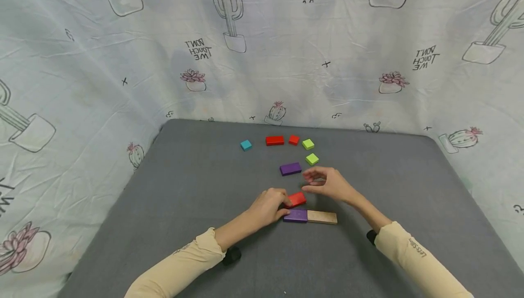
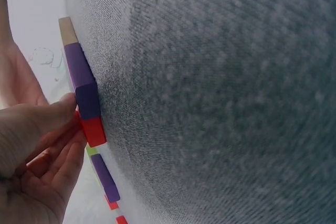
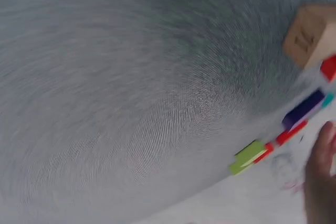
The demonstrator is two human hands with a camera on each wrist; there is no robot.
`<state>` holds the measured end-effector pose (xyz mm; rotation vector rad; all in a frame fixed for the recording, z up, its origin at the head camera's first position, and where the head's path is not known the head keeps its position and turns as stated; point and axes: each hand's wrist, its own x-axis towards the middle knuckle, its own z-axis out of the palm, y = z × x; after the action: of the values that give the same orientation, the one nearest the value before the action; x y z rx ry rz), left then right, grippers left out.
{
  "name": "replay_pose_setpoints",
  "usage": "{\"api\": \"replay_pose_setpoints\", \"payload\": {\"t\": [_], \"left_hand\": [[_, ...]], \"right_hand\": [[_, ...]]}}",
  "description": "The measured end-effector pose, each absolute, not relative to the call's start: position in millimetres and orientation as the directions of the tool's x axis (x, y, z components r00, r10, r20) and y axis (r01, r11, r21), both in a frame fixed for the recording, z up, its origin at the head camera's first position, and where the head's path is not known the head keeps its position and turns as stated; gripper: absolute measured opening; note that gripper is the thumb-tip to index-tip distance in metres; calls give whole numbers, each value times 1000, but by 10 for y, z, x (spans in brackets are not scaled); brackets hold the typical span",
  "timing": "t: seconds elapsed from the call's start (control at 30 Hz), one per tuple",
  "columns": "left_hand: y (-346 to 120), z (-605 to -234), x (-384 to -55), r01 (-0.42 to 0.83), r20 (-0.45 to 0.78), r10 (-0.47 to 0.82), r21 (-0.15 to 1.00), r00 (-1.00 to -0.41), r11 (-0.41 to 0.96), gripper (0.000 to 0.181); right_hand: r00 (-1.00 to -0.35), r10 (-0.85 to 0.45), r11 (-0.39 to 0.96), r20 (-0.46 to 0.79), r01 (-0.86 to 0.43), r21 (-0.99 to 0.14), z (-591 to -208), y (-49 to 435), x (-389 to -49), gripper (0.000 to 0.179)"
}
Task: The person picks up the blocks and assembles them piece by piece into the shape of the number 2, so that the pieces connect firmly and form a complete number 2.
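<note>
On the grey table, a purple block [image 1: 295,216] and a plain wooden block [image 1: 322,217] lie end to end in a row. Just behind the purple one is a red block [image 1: 297,199]. My left hand [image 1: 268,207] grips the red block at its left end with curled fingers, while the thumb rests at the purple block's left end. In the left wrist view the thumb [image 2: 58,109] meets the purple block's [image 2: 84,85] upper edge. To the right, my right hand [image 1: 327,183] hovers with loosely bent fingers and holds nothing.
Beyond the hands lie another purple block [image 1: 290,169], two lime-green blocks [image 1: 312,159], a long red block [image 1: 274,140], a small red block [image 1: 294,139] and a small blue block [image 1: 246,145]. A cactus-print cloth [image 1: 262,75] hangs along the table's far edge.
</note>
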<state>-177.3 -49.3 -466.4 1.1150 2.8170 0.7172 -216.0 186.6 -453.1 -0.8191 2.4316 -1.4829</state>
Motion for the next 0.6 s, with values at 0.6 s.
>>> {"api": "replay_pose_setpoints", "payload": {"t": [0.6], "left_hand": [[-510, -4648, -1764, 635, 126, 654, 432, -746, 641, 16]], "right_hand": [[-796, -596, 190, 102, -263, -946, -4819, 2001, -2719, 54]]}}
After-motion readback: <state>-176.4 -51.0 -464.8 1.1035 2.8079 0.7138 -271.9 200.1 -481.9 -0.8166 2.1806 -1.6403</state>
